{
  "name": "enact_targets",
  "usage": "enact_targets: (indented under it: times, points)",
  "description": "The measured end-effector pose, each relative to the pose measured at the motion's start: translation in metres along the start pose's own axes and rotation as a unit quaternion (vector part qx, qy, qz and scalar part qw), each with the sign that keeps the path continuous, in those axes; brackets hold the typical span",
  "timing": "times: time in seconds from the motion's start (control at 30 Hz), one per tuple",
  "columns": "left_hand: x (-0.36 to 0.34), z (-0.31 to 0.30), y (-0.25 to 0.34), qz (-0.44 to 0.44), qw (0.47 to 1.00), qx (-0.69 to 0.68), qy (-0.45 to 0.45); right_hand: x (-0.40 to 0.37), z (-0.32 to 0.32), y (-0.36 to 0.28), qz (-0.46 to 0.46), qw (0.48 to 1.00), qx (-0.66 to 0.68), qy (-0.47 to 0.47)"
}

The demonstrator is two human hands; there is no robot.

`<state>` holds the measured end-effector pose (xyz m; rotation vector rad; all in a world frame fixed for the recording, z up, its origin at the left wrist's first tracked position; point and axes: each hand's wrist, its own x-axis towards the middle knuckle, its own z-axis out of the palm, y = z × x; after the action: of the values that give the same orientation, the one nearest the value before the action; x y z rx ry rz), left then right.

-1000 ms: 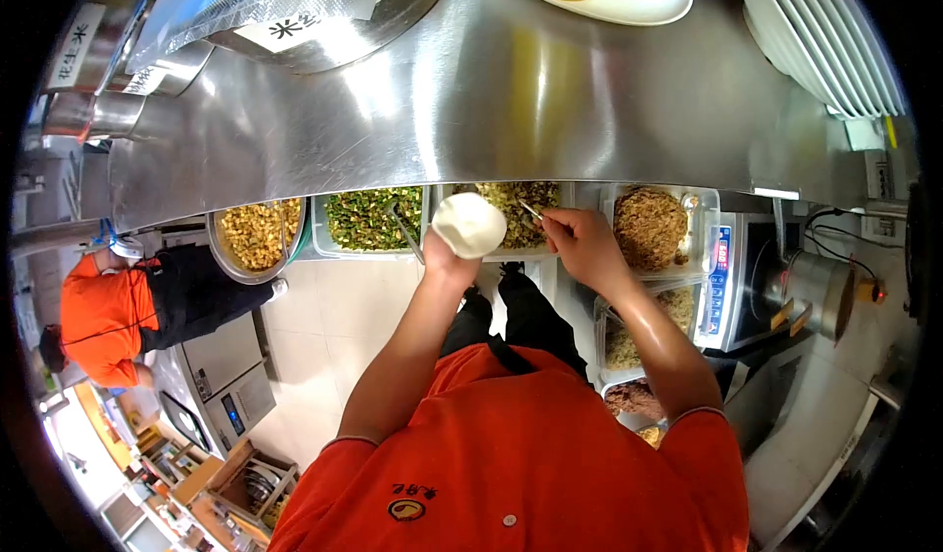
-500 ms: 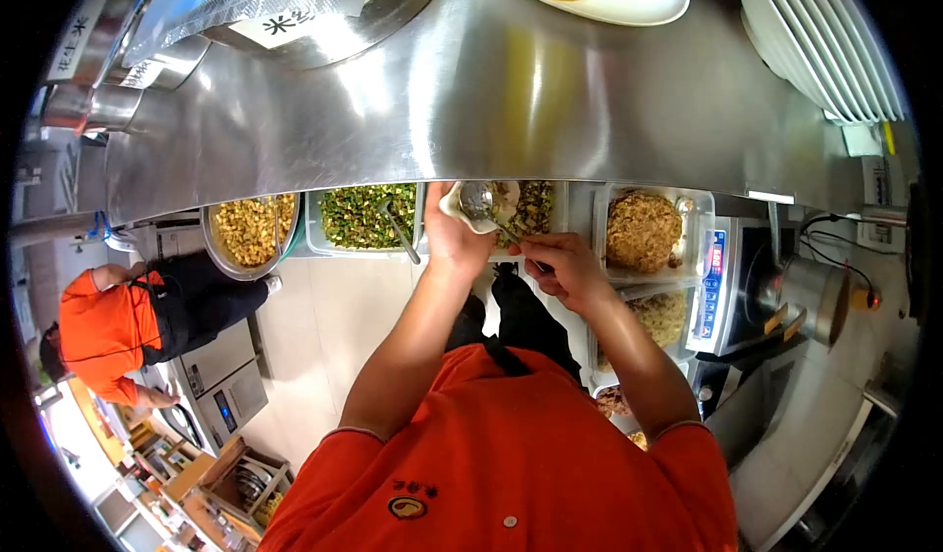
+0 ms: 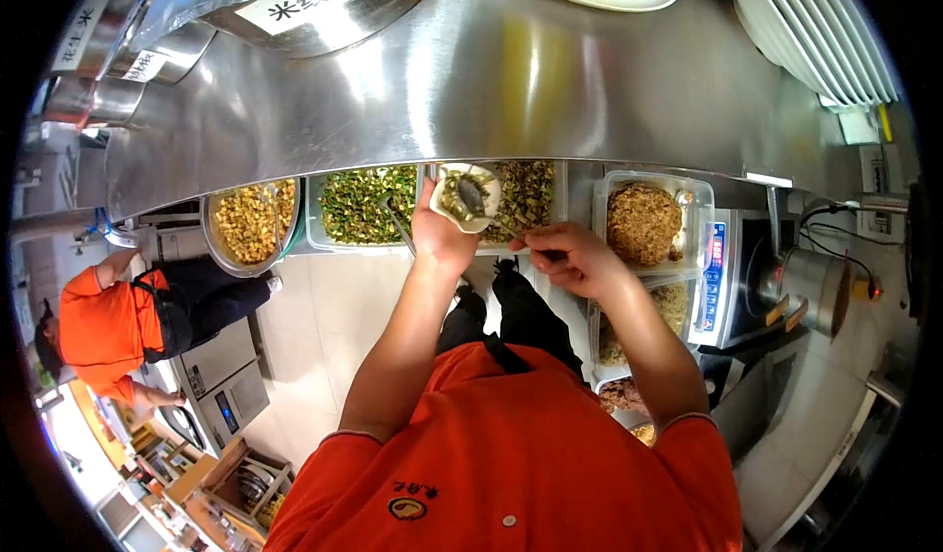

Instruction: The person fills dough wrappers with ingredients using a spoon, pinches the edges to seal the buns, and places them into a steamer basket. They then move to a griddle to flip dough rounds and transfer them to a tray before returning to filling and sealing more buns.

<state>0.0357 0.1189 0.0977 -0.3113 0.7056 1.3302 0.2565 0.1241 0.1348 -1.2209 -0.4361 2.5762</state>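
My left hand (image 3: 439, 238) grips a small white bowl (image 3: 464, 198) with some chopped filling in it, held over the row of topping trays. My right hand (image 3: 570, 257) holds a metal spoon (image 3: 478, 201) by the handle, and its scoop rests inside the bowl. Right behind the bowl sits a tray of brownish-green chopped topping (image 3: 526, 193). To its left is a tray of chopped green vegetable (image 3: 363, 206) with a ladle in it.
A round pan of yellow beans (image 3: 250, 220) is far left; tubs of brown minced filling (image 3: 643, 220) stand right, beside a digital scale (image 3: 727, 262). A steel shelf (image 3: 511, 81) overhangs, with stacked white plates (image 3: 815, 31). Another person in orange (image 3: 108, 326) bends at left.
The bowl has tipped from showing its underside to open side up. The spoon left the topping tray and now sits in the bowl with filling.
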Motion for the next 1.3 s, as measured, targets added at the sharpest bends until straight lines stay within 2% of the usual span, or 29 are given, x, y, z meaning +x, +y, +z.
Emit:
enact_targets:
  times: [0.03, 0.1, 0.13, 0.17, 0.2, 0.33, 0.4, 0.43, 0.5, 0.57, 0.63, 0.67, 0.73, 0.77, 0.8, 0.87, 0.9, 0.97, 1.03, 1.07, 1.13, 1.2, 1.27, 1.3]
  points:
    - [0.002, -0.009, 0.006, -0.001, 1.0, -0.022, -0.012, -0.002, 0.003, -0.006, -0.033, 0.999, -0.018, 0.04]
    - [0.001, -0.028, 0.014, 0.043, 0.999, -0.006, 0.024, 0.006, 0.0, -0.018, -0.102, 0.983, -0.089, 0.123]
    - [0.002, -0.039, 0.02, 0.055, 0.998, -0.004, 0.034, 0.029, -0.015, -0.018, -0.102, 0.983, -0.088, 0.123]
    - [-0.001, -0.048, 0.026, 0.064, 0.998, -0.01, 0.002, 0.063, -0.037, -0.008, -0.226, 0.853, -0.413, 0.226]
    - [-0.01, -0.046, 0.029, 0.077, 0.997, 0.018, 0.015, 0.085, -0.052, 0.0, -0.316, 0.595, -0.676, 0.297]
    - [-0.019, -0.068, 0.045, 0.088, 0.996, 0.021, -0.012, 0.127, -0.036, 0.021, -0.256, 0.577, -0.719, 0.291]
    - [-0.029, -0.065, 0.049, 0.099, 0.992, 0.075, 0.033, 0.142, -0.037, 0.041, -0.166, 0.613, -0.755, 0.162]
    - [-0.031, -0.07, 0.053, 0.1, 0.991, 0.076, 0.034, 0.145, -0.041, 0.052, -0.206, 0.62, -0.743, 0.147]
    - [-0.036, -0.072, 0.061, 0.063, 0.993, 0.098, -0.022, 0.146, -0.055, 0.05, -0.207, 0.603, -0.763, 0.109]
    - [-0.044, -0.069, 0.063, 0.05, 0.997, 0.064, -0.001, 0.14, -0.063, 0.046, -0.207, 0.583, -0.783, 0.069]
    - [-0.043, -0.068, 0.061, 0.032, 0.999, 0.023, 0.026, 0.119, -0.062, 0.04, -0.216, 0.705, -0.66, 0.141]
    - [-0.04, -0.072, 0.059, 0.032, 0.999, 0.022, 0.025, 0.108, -0.059, 0.038, -0.217, 0.704, -0.661, 0.141]
    - [-0.034, -0.078, 0.053, 0.029, 0.997, -0.03, -0.071, 0.081, -0.046, 0.034, -0.221, 0.826, -0.49, 0.17]
    - [-0.027, -0.078, 0.049, 0.026, 0.994, -0.046, -0.091, 0.069, -0.038, 0.03, -0.221, 0.825, -0.491, 0.171]
    - [-0.019, -0.081, 0.046, 0.033, 0.996, -0.03, -0.074, 0.057, -0.029, 0.027, -0.245, 0.827, -0.476, 0.174]
    - [-0.006, -0.069, 0.036, 0.039, 0.999, -0.028, -0.008, 0.03, -0.01, 0.018, -0.268, 0.827, -0.462, 0.176]
    - [0.003, -0.062, 0.03, 0.038, 0.998, -0.037, 0.017, 0.017, 0.002, 0.014, -0.283, 0.807, -0.482, 0.19]
    - [0.02, -0.053, 0.017, 0.026, 0.999, -0.028, -0.018, 0.006, 0.018, 0.017, -0.297, 0.786, -0.503, 0.203]
    - [0.025, -0.036, 0.007, -0.009, 0.998, -0.056, -0.028, 0.005, 0.031, 0.024, -0.466, 0.638, -0.553, 0.264]
    - [0.029, -0.035, 0.003, -0.012, 0.999, -0.034, -0.038, 0.01, 0.031, 0.028, -0.466, 0.638, -0.554, 0.264]
    - [0.028, -0.018, -0.004, -0.007, 0.999, -0.025, -0.018, 0.022, 0.025, 0.037, -0.457, 0.579, -0.615, 0.28]
    - [0.02, -0.006, -0.004, -0.004, 0.999, -0.041, -0.019, 0.018, 0.026, 0.041, -0.46, 0.57, -0.621, 0.279]
    - [0.016, 0.0, -0.002, 0.005, 0.998, -0.061, -0.016, 0.007, 0.034, 0.042, -0.535, 0.632, -0.507, 0.24]
    - [0.014, 0.001, -0.002, 0.008, 0.997, -0.067, -0.031, 0.01, 0.029, 0.049, -0.533, 0.634, -0.507, 0.238]
